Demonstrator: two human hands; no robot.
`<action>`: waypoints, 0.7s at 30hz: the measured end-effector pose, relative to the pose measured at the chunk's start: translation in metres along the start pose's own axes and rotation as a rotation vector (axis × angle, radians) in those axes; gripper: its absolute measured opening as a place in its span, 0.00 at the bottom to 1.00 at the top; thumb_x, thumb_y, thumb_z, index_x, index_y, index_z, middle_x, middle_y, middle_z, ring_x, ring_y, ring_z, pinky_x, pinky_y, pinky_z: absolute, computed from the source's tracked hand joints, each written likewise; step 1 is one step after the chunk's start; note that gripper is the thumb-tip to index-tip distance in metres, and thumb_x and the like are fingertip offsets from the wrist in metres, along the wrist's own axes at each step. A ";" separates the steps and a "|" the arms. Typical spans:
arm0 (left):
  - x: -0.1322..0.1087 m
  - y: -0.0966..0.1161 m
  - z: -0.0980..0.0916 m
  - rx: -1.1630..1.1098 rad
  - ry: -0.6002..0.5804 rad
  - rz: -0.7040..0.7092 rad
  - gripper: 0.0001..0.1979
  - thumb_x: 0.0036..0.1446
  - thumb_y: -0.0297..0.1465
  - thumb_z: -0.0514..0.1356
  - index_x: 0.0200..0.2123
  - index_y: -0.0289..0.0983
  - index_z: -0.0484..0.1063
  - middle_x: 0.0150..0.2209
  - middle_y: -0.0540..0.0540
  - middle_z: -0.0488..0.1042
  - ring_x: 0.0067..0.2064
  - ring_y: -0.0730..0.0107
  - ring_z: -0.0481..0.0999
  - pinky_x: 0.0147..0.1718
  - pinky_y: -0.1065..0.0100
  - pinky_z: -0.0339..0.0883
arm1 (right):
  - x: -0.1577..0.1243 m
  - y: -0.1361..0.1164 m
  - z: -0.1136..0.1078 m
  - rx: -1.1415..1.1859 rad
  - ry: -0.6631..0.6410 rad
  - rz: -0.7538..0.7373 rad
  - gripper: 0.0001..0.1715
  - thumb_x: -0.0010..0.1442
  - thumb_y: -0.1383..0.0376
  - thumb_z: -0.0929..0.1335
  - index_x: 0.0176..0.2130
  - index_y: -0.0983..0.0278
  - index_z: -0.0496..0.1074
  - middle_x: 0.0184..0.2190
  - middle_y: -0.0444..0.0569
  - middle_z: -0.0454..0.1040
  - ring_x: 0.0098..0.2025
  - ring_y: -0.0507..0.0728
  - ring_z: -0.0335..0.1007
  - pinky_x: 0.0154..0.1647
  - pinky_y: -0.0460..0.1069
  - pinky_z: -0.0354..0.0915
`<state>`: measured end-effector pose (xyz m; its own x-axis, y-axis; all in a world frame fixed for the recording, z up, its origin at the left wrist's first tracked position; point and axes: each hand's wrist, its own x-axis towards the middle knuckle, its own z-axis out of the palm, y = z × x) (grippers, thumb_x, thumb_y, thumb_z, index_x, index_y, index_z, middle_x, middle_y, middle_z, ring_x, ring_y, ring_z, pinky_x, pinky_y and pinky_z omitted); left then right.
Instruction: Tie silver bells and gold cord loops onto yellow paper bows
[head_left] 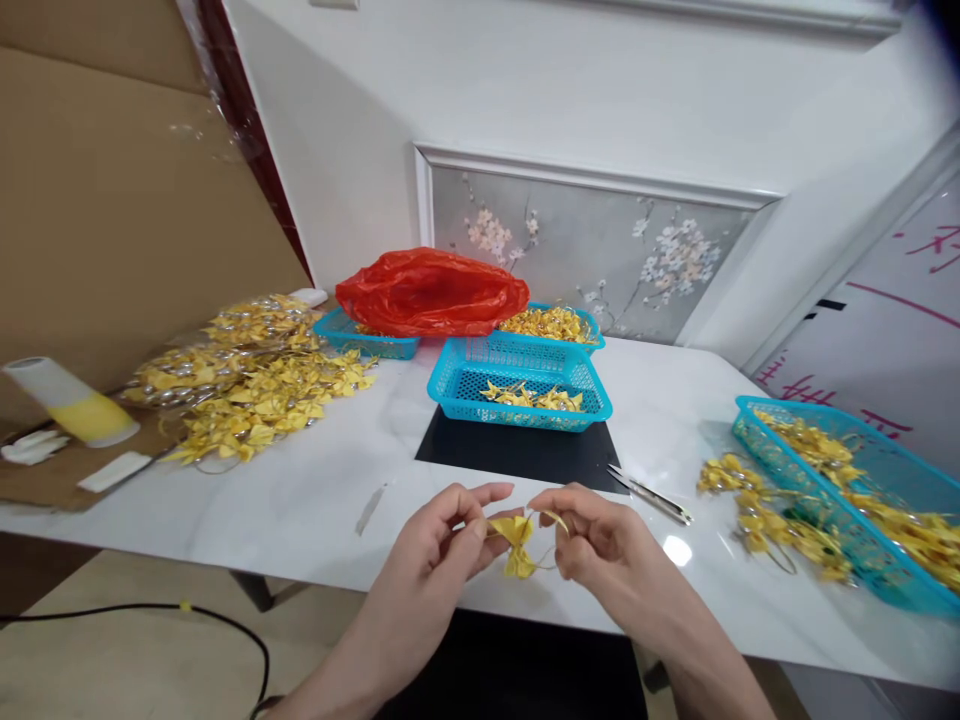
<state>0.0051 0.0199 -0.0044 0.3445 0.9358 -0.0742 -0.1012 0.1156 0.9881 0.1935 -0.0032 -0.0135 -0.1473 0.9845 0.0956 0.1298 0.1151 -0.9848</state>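
Note:
Between my two hands, over the table's front edge, is a yellow ribbon bow (517,545) with a thin cord loop. My left hand (442,545) pinches the bow's left side between thumb and fingers. The cord on its right side is pinched by my right hand (592,540), the loop curving out by the fingertips. Just beyond my hands, tweezers (651,494) lie partly on a black mat (517,448). A blue plastic basket (517,412) stands on the mat's far part, holding several similar yellow bows (532,396).
At right, another blue basket (832,505) holds yellow bows, with loose ones (772,520) beside it. A red plastic bag (431,290) lies over baskets at the back. Bagged and loose yellow bows (262,385) pile up at left, near a white-and-yellow cylinder (75,402).

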 end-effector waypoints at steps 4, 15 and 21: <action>0.000 -0.002 0.001 -0.049 -0.019 0.009 0.12 0.65 0.37 0.56 0.29 0.38 0.66 0.59 0.41 0.69 0.55 0.58 0.76 0.56 0.60 0.69 | -0.004 0.003 0.009 -0.096 -0.018 0.043 0.07 0.59 0.62 0.67 0.36 0.63 0.71 0.28 0.41 0.62 0.27 0.50 0.53 0.27 0.46 0.54; 0.002 0.005 -0.006 0.291 -0.027 0.104 0.12 0.63 0.34 0.56 0.26 0.38 0.66 0.35 0.50 0.69 0.35 0.72 0.69 0.36 0.72 0.64 | 0.005 0.008 0.014 -0.249 -0.001 0.023 0.12 0.63 0.63 0.64 0.28 0.63 0.66 0.24 0.41 0.63 0.26 0.50 0.56 0.26 0.45 0.53; 0.021 -0.005 -0.010 0.432 -0.122 0.037 0.11 0.63 0.34 0.54 0.27 0.39 0.64 0.25 0.53 0.68 0.28 0.70 0.68 0.31 0.69 0.63 | 0.011 0.019 0.009 -0.384 0.017 0.021 0.07 0.60 0.65 0.66 0.31 0.63 0.73 0.27 0.43 0.68 0.27 0.51 0.61 0.29 0.46 0.57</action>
<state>0.0036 0.0420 -0.0120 0.4580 0.8877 -0.0468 0.2749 -0.0913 0.9571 0.1850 0.0089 -0.0323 -0.1250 0.9888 0.0814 0.4906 0.1329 -0.8612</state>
